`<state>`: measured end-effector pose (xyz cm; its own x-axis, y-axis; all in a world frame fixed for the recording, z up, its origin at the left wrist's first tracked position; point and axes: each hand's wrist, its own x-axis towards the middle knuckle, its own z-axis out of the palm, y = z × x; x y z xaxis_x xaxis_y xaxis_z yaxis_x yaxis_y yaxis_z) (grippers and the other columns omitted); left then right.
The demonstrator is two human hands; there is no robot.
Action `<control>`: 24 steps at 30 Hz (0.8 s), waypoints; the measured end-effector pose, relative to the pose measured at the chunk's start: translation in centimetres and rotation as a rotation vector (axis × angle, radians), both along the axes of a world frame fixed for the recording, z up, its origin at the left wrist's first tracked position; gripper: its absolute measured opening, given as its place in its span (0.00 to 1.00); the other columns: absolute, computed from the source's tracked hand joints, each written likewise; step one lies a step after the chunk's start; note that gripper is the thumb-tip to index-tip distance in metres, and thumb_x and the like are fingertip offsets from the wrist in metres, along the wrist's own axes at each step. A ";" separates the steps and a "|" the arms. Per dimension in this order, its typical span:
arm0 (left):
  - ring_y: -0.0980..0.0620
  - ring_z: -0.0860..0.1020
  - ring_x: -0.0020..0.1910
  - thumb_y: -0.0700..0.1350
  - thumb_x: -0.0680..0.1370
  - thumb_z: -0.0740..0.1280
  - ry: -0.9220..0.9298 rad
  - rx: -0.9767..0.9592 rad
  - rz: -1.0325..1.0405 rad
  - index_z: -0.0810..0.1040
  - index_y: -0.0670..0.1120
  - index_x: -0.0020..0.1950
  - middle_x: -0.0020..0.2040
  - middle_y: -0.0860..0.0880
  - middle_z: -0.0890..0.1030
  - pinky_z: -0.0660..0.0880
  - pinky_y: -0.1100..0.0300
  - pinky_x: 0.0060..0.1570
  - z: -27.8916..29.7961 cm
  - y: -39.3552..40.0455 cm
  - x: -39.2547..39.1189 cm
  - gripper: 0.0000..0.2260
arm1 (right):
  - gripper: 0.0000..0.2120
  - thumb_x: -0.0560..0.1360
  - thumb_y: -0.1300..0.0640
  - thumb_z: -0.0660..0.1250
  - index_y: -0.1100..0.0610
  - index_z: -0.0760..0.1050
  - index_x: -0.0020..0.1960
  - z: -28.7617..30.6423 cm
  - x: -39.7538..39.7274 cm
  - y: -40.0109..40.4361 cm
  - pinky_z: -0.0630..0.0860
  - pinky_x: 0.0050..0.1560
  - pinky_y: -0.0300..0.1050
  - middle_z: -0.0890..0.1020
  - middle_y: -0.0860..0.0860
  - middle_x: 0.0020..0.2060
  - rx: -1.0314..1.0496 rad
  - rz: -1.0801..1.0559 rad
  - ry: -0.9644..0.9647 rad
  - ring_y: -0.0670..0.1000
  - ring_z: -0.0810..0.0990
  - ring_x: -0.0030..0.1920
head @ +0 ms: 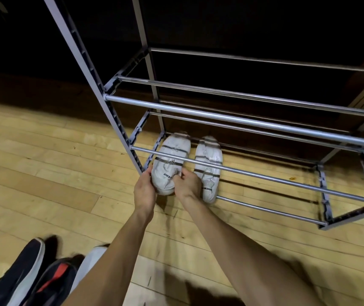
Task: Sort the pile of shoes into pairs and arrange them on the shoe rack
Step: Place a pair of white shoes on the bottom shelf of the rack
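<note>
Two white sneakers lie side by side on the bottom tier of the grey metal shoe rack, at its left end, toes pointing to the back. My left hand and my right hand both grip the heel end of the left white sneaker, one on each side. The right white sneaker rests untouched just right of my right hand. Its heel sticks out past the front rail.
Several dark sneakers lie on the wooden floor at the bottom left, among them a black one with a white sole and a black one with red marks. The rack's upper tiers hold nothing. A dark wall stands behind the rack.
</note>
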<state>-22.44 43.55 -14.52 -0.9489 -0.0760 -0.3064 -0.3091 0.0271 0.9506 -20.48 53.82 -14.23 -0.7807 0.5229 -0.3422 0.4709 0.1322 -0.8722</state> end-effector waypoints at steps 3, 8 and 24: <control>0.64 0.80 0.48 0.52 0.83 0.52 0.004 -0.110 -0.056 0.81 0.55 0.58 0.49 0.58 0.84 0.75 0.70 0.42 -0.2 -0.2 0.1 0.18 | 0.08 0.77 0.58 0.63 0.58 0.80 0.48 0.1 -0.5 0.2 0.79 0.50 0.49 0.85 0.55 0.46 0.076 0.043 -0.010 0.57 0.82 0.48; 0.47 0.80 0.55 0.52 0.83 0.52 -0.101 -0.079 -0.132 0.80 0.48 0.58 0.56 0.45 0.83 0.77 0.46 0.59 0.9 0.7 -1.2 0.18 | 0.09 0.79 0.57 0.61 0.58 0.80 0.49 0.0 -1.2 0.6 0.70 0.43 0.42 0.84 0.55 0.49 0.113 -0.004 -0.075 0.58 0.81 0.50; 0.51 0.74 0.46 0.47 0.80 0.58 -0.235 0.036 -0.023 0.79 0.46 0.47 0.43 0.52 0.79 0.72 0.56 0.48 0.4 -1.0 -0.4 0.12 | 0.16 0.81 0.57 0.59 0.56 0.76 0.66 -0.3 -0.5 0.9 0.73 0.56 0.42 0.81 0.53 0.61 0.000 -0.011 -0.086 0.53 0.78 0.58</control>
